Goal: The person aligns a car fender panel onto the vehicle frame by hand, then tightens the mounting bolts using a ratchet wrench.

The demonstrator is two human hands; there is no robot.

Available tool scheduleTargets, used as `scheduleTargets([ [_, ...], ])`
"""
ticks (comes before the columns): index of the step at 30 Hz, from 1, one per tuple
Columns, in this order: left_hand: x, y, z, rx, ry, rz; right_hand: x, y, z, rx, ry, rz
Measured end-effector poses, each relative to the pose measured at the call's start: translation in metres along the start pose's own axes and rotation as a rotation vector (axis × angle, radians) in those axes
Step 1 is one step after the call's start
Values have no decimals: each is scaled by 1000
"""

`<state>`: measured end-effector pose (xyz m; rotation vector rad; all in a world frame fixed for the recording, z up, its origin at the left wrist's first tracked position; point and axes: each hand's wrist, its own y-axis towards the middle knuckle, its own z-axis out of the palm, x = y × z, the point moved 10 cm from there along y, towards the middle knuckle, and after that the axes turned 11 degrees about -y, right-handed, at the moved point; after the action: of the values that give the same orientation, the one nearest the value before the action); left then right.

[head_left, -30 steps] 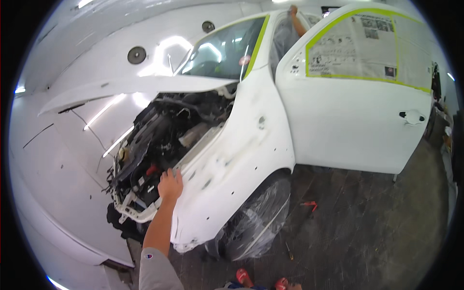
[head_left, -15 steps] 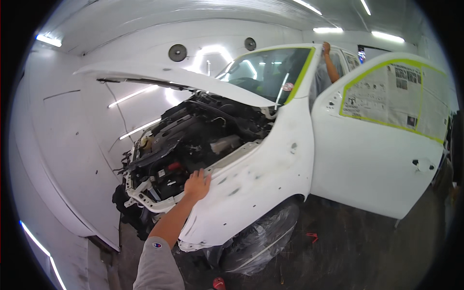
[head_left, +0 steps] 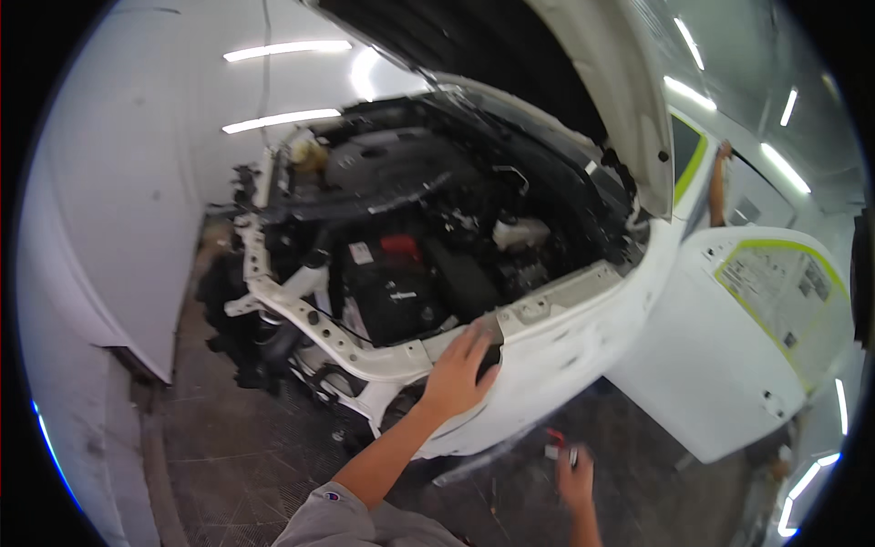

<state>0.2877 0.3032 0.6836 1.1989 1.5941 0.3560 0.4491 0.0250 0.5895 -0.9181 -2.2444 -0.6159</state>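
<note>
My left hand lies on the top edge of the white car fender, fingers stretched out beside the engine bay. Low on the right is my right hand, curled with the thumb forward. Something small and pale shows at its fingers, too blurred to name. Just beyond that hand a small red object shows against the dark floor. Within the bay, a black battery with a red terminal cover sits close to the fender.
The raised hood overhangs the bay. An open white door with a paper-masked window stands at the right. Behind it, another person's arm reaches up by the car. White walls close in the left side.
My view has come nearer the engine bay and tilted. My right hand has come into view at the lower right. The left hand still rests on the fender's edge.
</note>
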Motion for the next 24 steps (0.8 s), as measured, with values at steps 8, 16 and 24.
scheduleTargets([
  [8,28,-15,10,116,42,-4,269,173,23,54,-688,-389],
  [16,27,-12,6,110,-65,-11,267,228,36,271,-820,-239],
  [24,51,34,-5,-130,-488,-321,277,245,61,458,-1102,-457],
])
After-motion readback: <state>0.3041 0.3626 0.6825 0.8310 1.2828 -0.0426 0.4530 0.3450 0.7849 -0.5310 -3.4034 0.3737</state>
